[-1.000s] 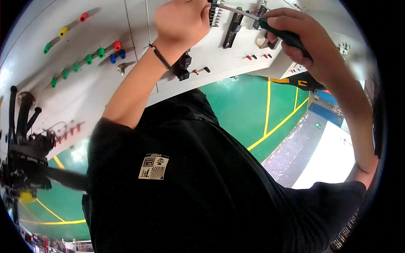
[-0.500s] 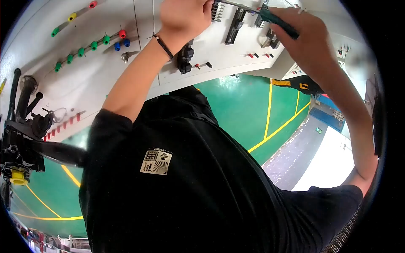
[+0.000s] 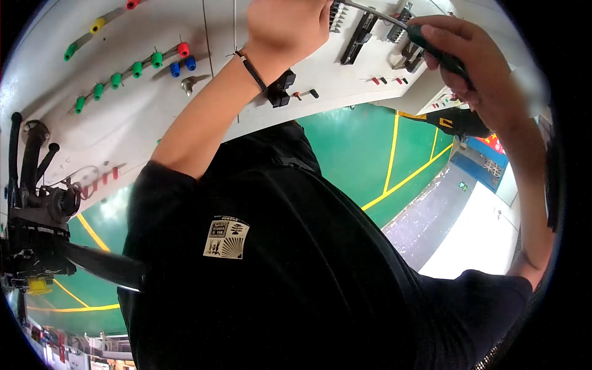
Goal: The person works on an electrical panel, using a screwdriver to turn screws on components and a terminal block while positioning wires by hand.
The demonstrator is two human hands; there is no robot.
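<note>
My right hand (image 3: 472,58) is wrapped round the dark green handle of a screwdriver (image 3: 441,57). Its metal shaft runs up and left toward my left hand (image 3: 287,31) and leaves the picture at the top edge. My left hand is closed at the top of the view, beside a terminal strip (image 3: 337,17) on the white panel (image 3: 259,114). Its fingertips lie mostly out of the picture, so what they hold is hidden. Right of that strip, a black rail-like part (image 3: 359,40) and another terminal block (image 3: 399,23) are mounted below the shaft.
Green sockets (image 3: 116,80), a red socket (image 3: 183,49) and blue sockets (image 3: 175,69) line the panel's left side. Black components (image 3: 280,89) sit below my left wrist. A black clamp-like stand (image 3: 43,209) is at far left. Green floor (image 3: 351,148) with yellow lines lies beyond.
My right hand and the screwdriver handle have shifted right and slightly down, and more of its curled fingers shows. My left hand appears farther right; the whole view has shifted a little.
</note>
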